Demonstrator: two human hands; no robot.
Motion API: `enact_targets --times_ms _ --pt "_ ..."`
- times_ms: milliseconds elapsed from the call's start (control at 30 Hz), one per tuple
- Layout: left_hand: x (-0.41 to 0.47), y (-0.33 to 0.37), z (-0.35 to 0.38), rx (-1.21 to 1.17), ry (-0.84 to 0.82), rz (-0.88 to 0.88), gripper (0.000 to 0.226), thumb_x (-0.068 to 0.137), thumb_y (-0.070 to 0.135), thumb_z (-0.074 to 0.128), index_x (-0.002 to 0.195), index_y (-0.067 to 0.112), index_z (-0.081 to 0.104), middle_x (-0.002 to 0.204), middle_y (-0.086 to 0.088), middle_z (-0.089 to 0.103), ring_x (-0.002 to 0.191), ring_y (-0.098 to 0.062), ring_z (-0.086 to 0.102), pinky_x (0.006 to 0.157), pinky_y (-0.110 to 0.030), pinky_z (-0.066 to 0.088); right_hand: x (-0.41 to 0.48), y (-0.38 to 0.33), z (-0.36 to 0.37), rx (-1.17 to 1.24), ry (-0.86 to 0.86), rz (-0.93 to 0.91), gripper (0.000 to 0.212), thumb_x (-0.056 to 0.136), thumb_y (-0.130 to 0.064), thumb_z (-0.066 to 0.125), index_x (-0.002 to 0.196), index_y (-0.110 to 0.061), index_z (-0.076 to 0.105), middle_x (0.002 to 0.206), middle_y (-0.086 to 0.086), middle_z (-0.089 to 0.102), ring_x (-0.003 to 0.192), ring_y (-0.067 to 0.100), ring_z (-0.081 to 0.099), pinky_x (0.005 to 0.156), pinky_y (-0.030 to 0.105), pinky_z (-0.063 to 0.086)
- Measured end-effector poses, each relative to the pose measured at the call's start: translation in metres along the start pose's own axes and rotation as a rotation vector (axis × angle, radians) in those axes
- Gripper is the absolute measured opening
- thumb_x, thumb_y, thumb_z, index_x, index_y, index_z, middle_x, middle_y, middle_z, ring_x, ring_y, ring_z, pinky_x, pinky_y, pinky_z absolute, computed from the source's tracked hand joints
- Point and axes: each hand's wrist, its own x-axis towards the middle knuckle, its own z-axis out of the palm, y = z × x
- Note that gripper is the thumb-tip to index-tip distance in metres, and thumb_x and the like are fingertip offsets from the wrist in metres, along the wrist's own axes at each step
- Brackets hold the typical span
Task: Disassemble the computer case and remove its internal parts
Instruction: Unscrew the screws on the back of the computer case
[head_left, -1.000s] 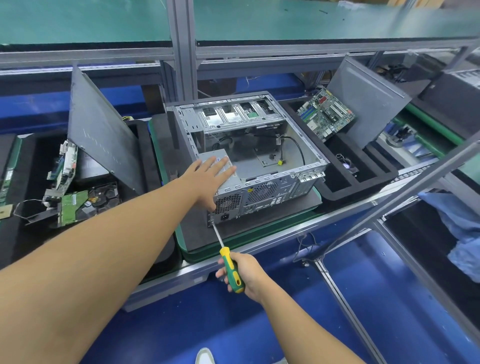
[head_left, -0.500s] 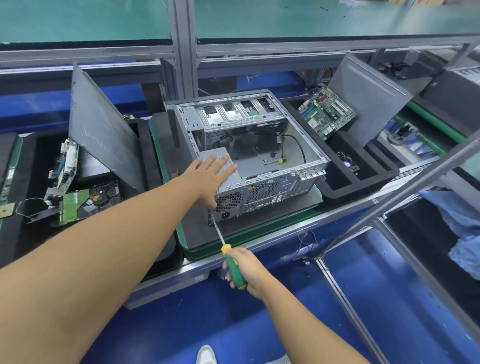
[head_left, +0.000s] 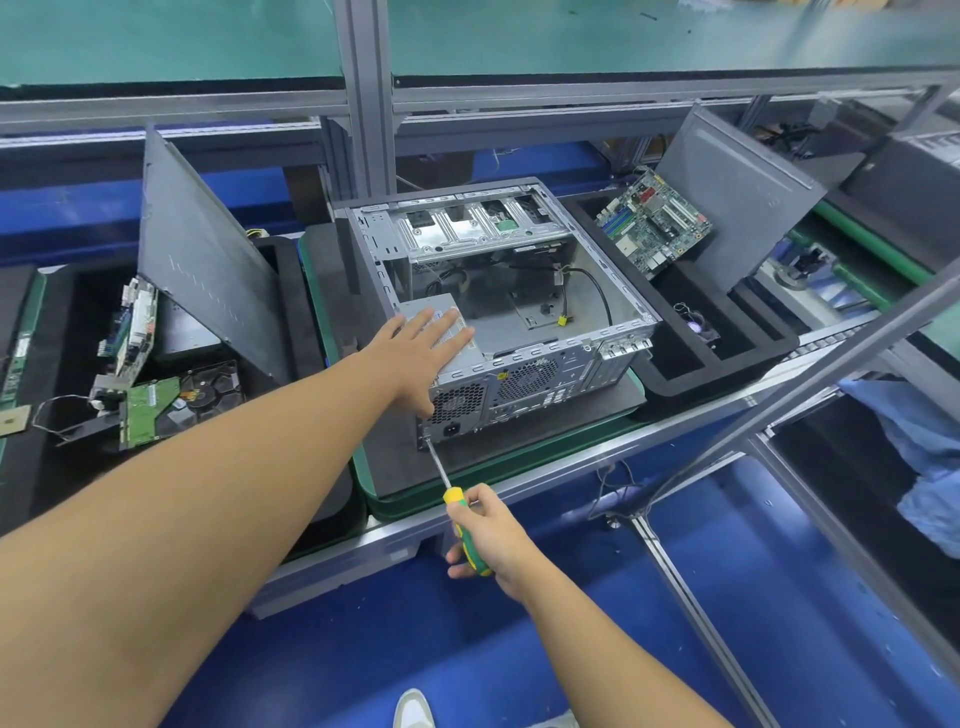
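Observation:
An open grey computer case (head_left: 618, 332) lies on its side on a dark mat (head_left: 545, 431), its back panel facing me. A silver power supply (head_left: 478, 353) sits in the near left corner of the case. My left hand (head_left: 423, 345) rests flat on top of it, fingers spread. My right hand (head_left: 485, 530) grips the green and yellow handle of a screwdriver (head_left: 460, 506). Its tip touches the lower left corner of the back panel, beside the power socket (head_left: 451, 429). Black cables (head_left: 592, 286) lie inside the case.
A removed side panel (head_left: 202, 265) leans over a black tray (head_left: 62, 332) at left holding a hard drive (head_left: 182, 400) and circuit boards. At right, a motherboard (head_left: 652, 226) and another panel (head_left: 737, 197) stand in a black foam tray (head_left: 727, 358). Aluminium frame bars (head_left: 779, 410) cross at right.
My right hand has turned on the screwdriver handle and shifted slightly toward me. The tip stays at the same corner. My left hand stays on the power supply.

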Motion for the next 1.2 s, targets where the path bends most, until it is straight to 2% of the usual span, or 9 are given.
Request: enact_targets --times_ms 100,200,400,600,733,833,900,1033,1200 --pt "0.000 0.000 0.000 0.000 -0.005 -0.001 0.122 0.080 0.043 0.073 0.153 0.035 -0.024 0.162 -0.001 -0.028 0.152 -0.027 -0.016 0.123 -0.051 -0.001 -0.002 -0.002 0.000 -0.018 0.002 0.016 0.018 0.100 -0.035 0.056 0.099 -0.019 0.048 0.086 0.006 0.055 0.055 0.016 0.055 0.046 0.028 0.044" --pt "0.000 0.000 0.000 0.000 -0.002 -0.002 0.122 0.080 0.043 0.074 0.153 0.035 -0.024 0.162 -0.001 -0.028 0.152 -0.027 -0.016 0.123 -0.051 -0.001 -0.004 -0.008 0.002 0.102 -0.026 0.070 0.023 0.102 -0.034 0.049 0.105 -0.012 0.055 0.083 0.006 0.063 0.054 0.017 0.052 0.046 0.027 0.041" --pt "0.001 -0.001 0.002 -0.007 0.004 0.000 0.123 0.080 0.043 0.075 0.152 0.035 -0.024 0.162 -0.001 -0.028 0.152 -0.027 -0.016 0.123 -0.052 -0.001 -0.004 -0.009 0.004 0.102 -0.037 0.096 0.032 0.101 -0.019 0.036 0.109 -0.005 0.063 0.078 0.008 0.066 0.057 0.019 0.053 0.048 0.029 0.045" --pt "0.001 -0.001 0.002 -0.005 0.004 0.001 0.123 0.080 0.043 0.075 0.153 0.035 -0.024 0.162 -0.001 -0.028 0.152 -0.027 -0.016 0.123 -0.051 -0.001 0.001 0.004 -0.001 0.108 -0.016 0.012 0.011 0.100 -0.025 0.056 0.109 -0.017 0.057 0.087 0.011 0.060 0.068 0.023 0.065 0.065 0.040 0.059" --pt "0.000 0.000 0.000 -0.002 0.002 0.000 0.122 0.080 0.043 0.074 0.153 0.034 -0.024 0.163 -0.001 -0.027 0.152 -0.027 -0.016 0.123 -0.051 -0.001 0.001 0.004 -0.002 0.110 -0.003 0.021 0.014 0.099 -0.025 0.060 0.111 -0.023 0.055 0.096 0.009 0.054 0.063 0.019 0.063 0.060 0.037 0.060" --pt "0.000 0.001 0.000 0.001 -0.001 -0.003 0.121 0.080 0.042 0.074 0.153 0.034 -0.023 0.163 -0.001 -0.027 0.152 -0.027 -0.015 0.123 -0.050 0.000 -0.001 0.002 -0.001 0.072 0.009 0.036 0.016 0.100 -0.029 0.058 0.113 -0.022 0.053 0.098 0.009 0.056 0.058 0.015 0.058 0.052 0.030 0.052" --pt "-0.001 0.001 -0.001 0.001 -0.001 -0.005 0.122 0.080 0.042 0.074 0.153 0.034 -0.024 0.163 -0.001 -0.027 0.152 -0.026 -0.015 0.123 -0.050 0.000 -0.001 -0.001 0.001 0.111 0.010 0.070 0.021 0.102 -0.033 0.052 0.110 -0.014 0.056 0.091 0.009 0.058 0.056 0.017 0.056 0.048 0.030 0.047" --pt "-0.001 0.001 -0.001 0.004 0.003 -0.003 0.122 0.080 0.042 0.074 0.153 0.033 -0.023 0.163 -0.001 -0.027 0.152 -0.027 -0.016 0.123 -0.050 -0.001 0.000 -0.003 0.003 0.203 -0.051 0.125 0.038 0.104 -0.023 0.037 0.096 -0.005 0.070 0.077 0.006 0.066 0.053 0.018 0.055 0.048 0.030 0.047" --pt "0.000 0.001 -0.001 -0.001 -0.005 -0.003 0.122 0.081 0.043 0.074 0.153 0.034 -0.024 0.162 -0.001 -0.028 0.152 -0.027 -0.016 0.123 -0.049 -0.002 0.000 0.000 0.001 0.163 -0.025 0.036 0.025 0.102 -0.019 0.046 0.100 -0.005 0.067 0.078 0.007 0.064 0.061 0.019 0.058 0.055 0.033 0.052"
